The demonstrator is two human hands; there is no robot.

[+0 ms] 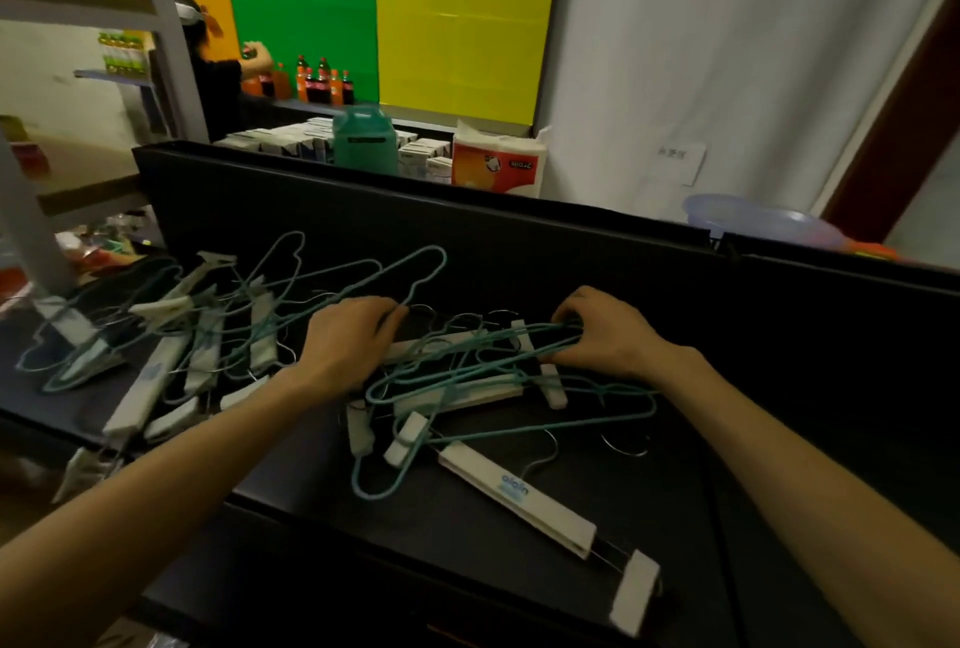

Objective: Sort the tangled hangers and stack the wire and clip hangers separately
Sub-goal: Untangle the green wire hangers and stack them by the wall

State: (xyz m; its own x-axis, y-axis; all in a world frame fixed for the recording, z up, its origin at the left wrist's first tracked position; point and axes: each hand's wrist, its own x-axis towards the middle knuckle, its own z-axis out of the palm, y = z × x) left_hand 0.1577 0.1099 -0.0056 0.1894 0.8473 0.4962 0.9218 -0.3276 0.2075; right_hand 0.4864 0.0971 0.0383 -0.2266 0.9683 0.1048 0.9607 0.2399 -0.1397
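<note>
We see a tangle of teal wire hangers [498,361] and white clip hangers [517,496] mid black tabletop [779,439]. Our right hand [605,330] has its grip curled round wires; left hand [350,335] presses flat. Bare tabletop lies rightward; another heap [171,330] crowds the left edge.

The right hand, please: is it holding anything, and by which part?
The right hand grips a bundle of teal wire hangers at their far right ends, fingers curled around the wires.

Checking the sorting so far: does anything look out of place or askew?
Yes. Teal wire hangers and white clip hangers lie tangled together on the black table, not separated; the right hand grips several wires.
</note>
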